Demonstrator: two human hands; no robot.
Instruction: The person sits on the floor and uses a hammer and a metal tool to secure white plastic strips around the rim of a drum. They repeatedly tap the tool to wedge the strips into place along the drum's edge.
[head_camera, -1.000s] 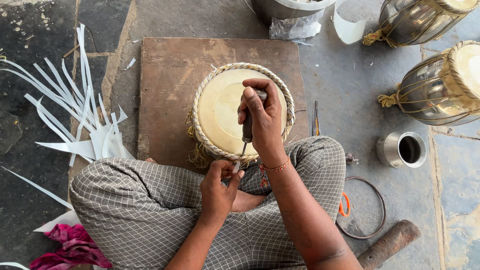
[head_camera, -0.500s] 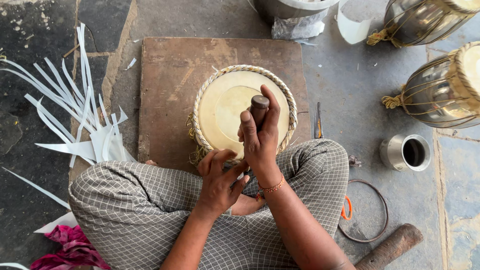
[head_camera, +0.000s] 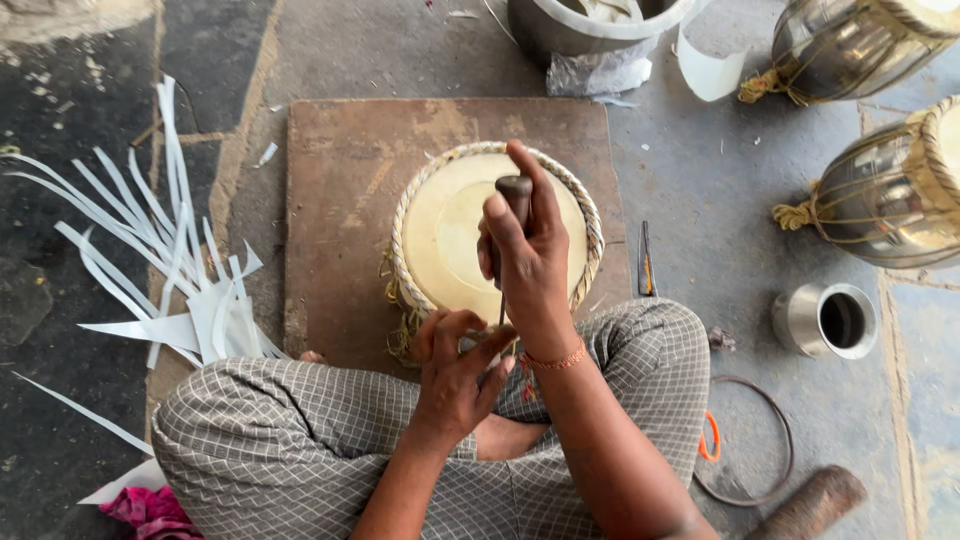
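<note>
Wooden-handled awl (head_camera: 514, 192) in rt hand (head_camera: 527, 262)

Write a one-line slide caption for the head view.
Seated cross-legged, right hand grips a wooden-handled awl upright at the drum's braided rim while left hand steadies its edge.

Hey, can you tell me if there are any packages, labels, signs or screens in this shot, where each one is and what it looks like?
No labels, signs or screens show.
Closest to packaging: a crumpled clear plastic bag, top centre, against the grey metal pot on the floor.
Everything else is unlabelled: the drum on the brown board, under the right hand holding an awl, and the left hand.
</note>
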